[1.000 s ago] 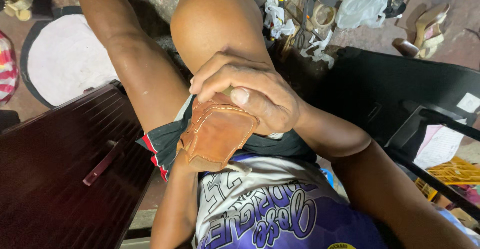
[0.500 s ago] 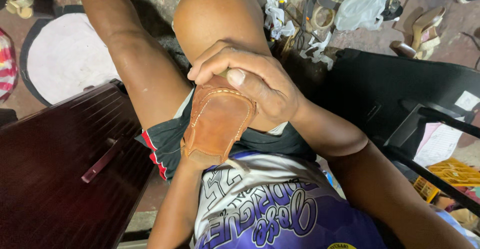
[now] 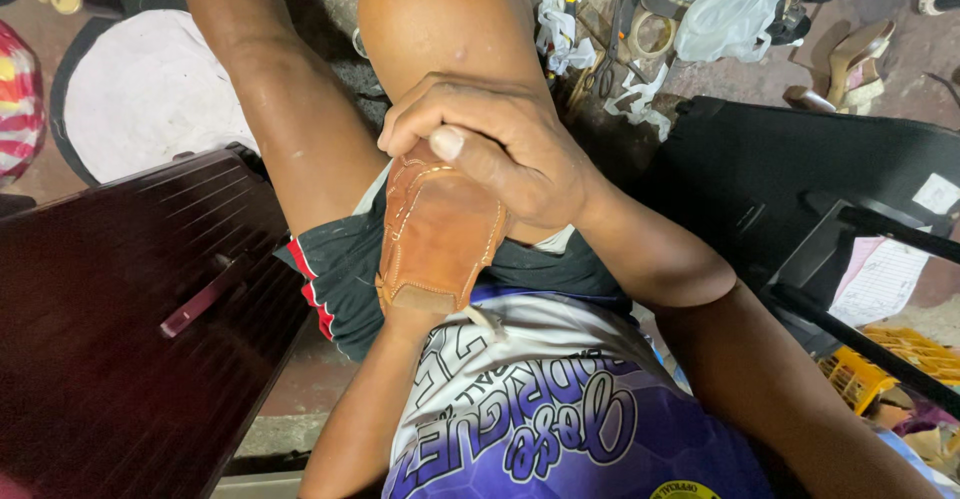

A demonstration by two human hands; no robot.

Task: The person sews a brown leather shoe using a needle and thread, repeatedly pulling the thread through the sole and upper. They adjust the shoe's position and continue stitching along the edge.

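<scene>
A brown leather piece (image 3: 440, 239) with pale stitching lies against my right thigh, just below the raised knee. My right hand (image 3: 490, 144) is closed over its top end, thumb pressed flat on the leather. My left forearm comes up from below and my left hand (image 3: 400, 324) is slipped under or inside the leather piece, carrying it; only the wrist shows, the fingers are hidden.
A dark wooden bench (image 3: 120, 339) stands at my left. A black seat (image 3: 800, 169) with papers is at the right, a yellow crate (image 3: 890, 359) below it. On the floor ahead lie scissors (image 3: 610, 59), white scraps, a plastic bag (image 3: 740, 9), heeled shoes (image 3: 850, 59) and a white round mat (image 3: 150, 99).
Both hands and the leather piece have shifted slightly up the thigh toward the knee. The piece now stands more upright, with the right hand still closed over its top.
</scene>
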